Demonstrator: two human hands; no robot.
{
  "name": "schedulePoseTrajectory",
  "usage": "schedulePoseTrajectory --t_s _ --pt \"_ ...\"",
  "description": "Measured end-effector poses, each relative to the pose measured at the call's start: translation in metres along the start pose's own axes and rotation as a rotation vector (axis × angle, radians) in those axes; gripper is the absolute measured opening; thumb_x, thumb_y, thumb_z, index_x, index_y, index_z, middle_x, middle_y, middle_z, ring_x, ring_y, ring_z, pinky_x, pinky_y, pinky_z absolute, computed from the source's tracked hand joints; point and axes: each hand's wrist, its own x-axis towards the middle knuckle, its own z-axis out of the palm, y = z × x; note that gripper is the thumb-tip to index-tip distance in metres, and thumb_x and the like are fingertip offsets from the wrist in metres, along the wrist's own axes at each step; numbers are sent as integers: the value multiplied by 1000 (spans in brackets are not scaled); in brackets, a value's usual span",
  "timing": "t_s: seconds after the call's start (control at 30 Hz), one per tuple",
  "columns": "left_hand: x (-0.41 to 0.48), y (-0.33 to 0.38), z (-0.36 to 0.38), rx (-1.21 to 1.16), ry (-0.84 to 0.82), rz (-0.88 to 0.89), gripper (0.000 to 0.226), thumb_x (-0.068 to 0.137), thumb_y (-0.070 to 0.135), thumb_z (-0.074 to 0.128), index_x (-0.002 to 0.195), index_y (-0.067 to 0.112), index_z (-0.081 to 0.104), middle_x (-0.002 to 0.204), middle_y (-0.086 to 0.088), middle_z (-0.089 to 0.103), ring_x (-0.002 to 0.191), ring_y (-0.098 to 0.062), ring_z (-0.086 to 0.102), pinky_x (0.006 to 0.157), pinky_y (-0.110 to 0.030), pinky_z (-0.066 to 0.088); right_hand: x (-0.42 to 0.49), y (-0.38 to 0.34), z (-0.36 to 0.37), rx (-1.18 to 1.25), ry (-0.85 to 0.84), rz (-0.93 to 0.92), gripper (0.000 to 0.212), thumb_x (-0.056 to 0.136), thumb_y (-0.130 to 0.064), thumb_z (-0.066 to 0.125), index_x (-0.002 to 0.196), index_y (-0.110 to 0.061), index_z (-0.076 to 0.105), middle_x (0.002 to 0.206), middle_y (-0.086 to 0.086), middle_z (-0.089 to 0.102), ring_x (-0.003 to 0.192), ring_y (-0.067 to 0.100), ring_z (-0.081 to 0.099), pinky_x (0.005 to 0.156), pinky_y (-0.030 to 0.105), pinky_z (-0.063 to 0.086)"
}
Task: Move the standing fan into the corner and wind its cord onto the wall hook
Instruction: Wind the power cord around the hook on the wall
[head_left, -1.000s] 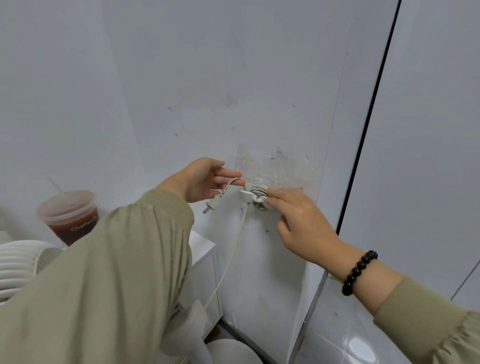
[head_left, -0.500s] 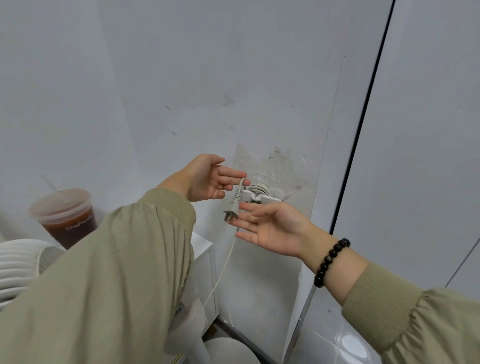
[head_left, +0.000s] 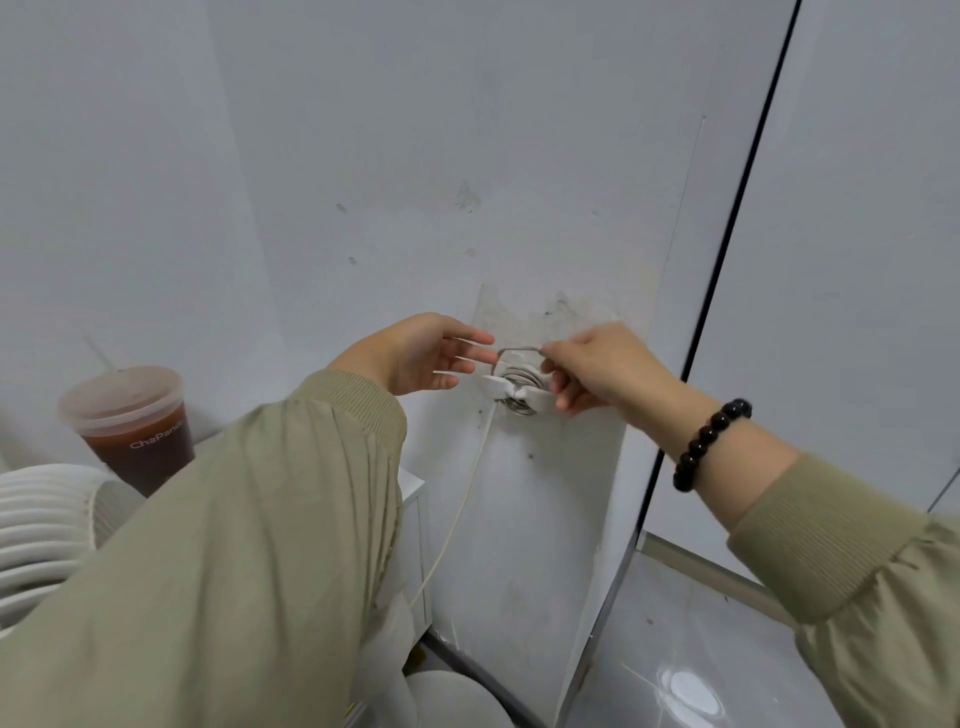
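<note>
The wall hook (head_left: 493, 385) is sitting on a scuffed patch of the white wall (head_left: 363, 156), and the cord (head_left: 515, 375) is lying wound in several tight turns around it. The right hand (head_left: 608, 369) is reaching in from the right of the hook with its fingers curled, the thumb and forefinger pinching a short loop of the cord that is arching just above the hook. Whether the plug is inside this hand I cannot tell. The left hand (head_left: 415, 353) is hovering just left of the hook, spread wide with its fingers straight and pointing toward the hook, gripping nothing. One strand of the cord is hanging from the underside of the hook and running down and to the left until it is passing behind the left sleeve (head_left: 234, 545). The standing fan (head_left: 41, 530) is showing only its white ribbed grille far to the lower left of the hook, at the frame edge, partly hidden by that sleeve. A lidded plastic cup (head_left: 135, 426) of dark drink with a straw is standing to the left of the hook, above the grille. A white desk (head_left: 413, 486) corner is peeking out below and left of the hook. A black bead bracelet (head_left: 706, 447) is circling the right wrist.
</note>
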Motion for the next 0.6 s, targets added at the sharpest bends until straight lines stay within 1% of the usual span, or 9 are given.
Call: schedulePoseTrajectory --t_s 0.1,0.2,0.27,0.33,0.37,0.43,0.47,0.53,0.6 --pt "-1 -3 2 74 -29 -56 18 93 18 48 100 12 64 89 0 69 68 -10 56 60 -21 45 -1 -7 -10 -151 48 -35 21 89 -8 52 73 0 63 53 9 53 27 14 47 35 19 45" --pt "-1 -4 3 135 -61 -70 22 89 18 56 107 11 66 92 2 68 71 -9 57 63 -21 46 -9 5 -14 -232 76 -36 19 87 -7 50 84 3 66 53 10 53 34 20 47 36 19 42" --pt "-1 -4 4 149 -64 -49 23 89 18 57 109 10 66 93 2 67 73 -9 57 66 -21 45 -13 22 -12 -286 122 -65 24 90 -11 47 84 2 67 56 12 56 40 24 51 44 24 46" --pt "-2 -4 6 177 -71 -16 22 89 17 57 107 9 67 94 2 66 77 -10 57 68 -23 44 -15 36 -9 -408 238 -119 29 92 -19 46 82 -1 67 60 15 60 51 29 60 58 31 51" --pt "-3 -4 7 188 -69 0 22 90 16 56 107 8 67 94 1 65 79 -10 57 69 -23 43 -15 42 -7 -470 302 -149 31 92 -22 45 80 -3 67 62 15 62 58 32 63 63 33 51" --pt "-4 -4 9 200 -58 16 25 90 14 56 111 4 66 94 -1 63 78 -11 55 68 -24 42 -19 49 0 -534 374 -192 34 92 -26 44 77 -3 65 61 14 61 65 33 61 63 32 48" --pt "-4 -4 9 204 -54 17 27 89 14 57 112 3 66 92 -1 62 76 -11 53 66 -24 41 -20 52 4 -547 375 -207 36 93 -27 44 77 -2 65 62 14 61 65 33 60 62 32 47" --pt "-3 -5 9 220 -56 15 27 89 15 59 111 2 67 89 -1 62 74 -12 52 64 -24 41 -23 58 10 -551 317 -200 41 94 -33 44 75 -2 64 64 15 65 62 32 61 64 33 49" --pt "-3 -6 9 225 -51 12 25 88 16 61 107 3 68 89 -1 64 74 -12 53 64 -24 42 -25 61 12 -441 204 -130 42 94 -36 48 70 -4 62 60 11 66 51 25 61 62 31 51"
